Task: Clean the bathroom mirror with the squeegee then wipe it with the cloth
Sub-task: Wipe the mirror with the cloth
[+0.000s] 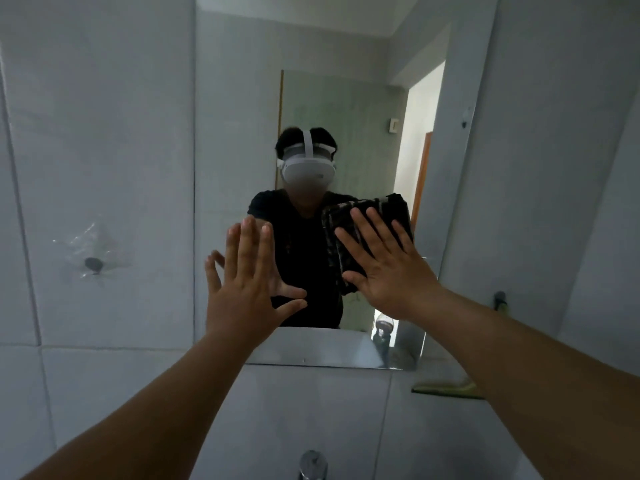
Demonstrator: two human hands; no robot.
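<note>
The bathroom mirror [242, 98] hangs on the white tiled wall straight ahead. My right hand [388, 268] lies flat with straight fingers on a dark folded cloth [384, 211] and presses it against the glass at the mirror's lower right. My left hand [249, 282] is spread open, palm flat on the lower left of the glass, holding nothing. A person wearing a white headset shows in the reflection. No squeegee is in view.
A chrome tap [313, 465] sits at the bottom edge below the mirror. A green thing [446, 389] lies on a ledge at the lower right. A small hook under clear film [92, 263] is stuck to the left wall tiles.
</note>
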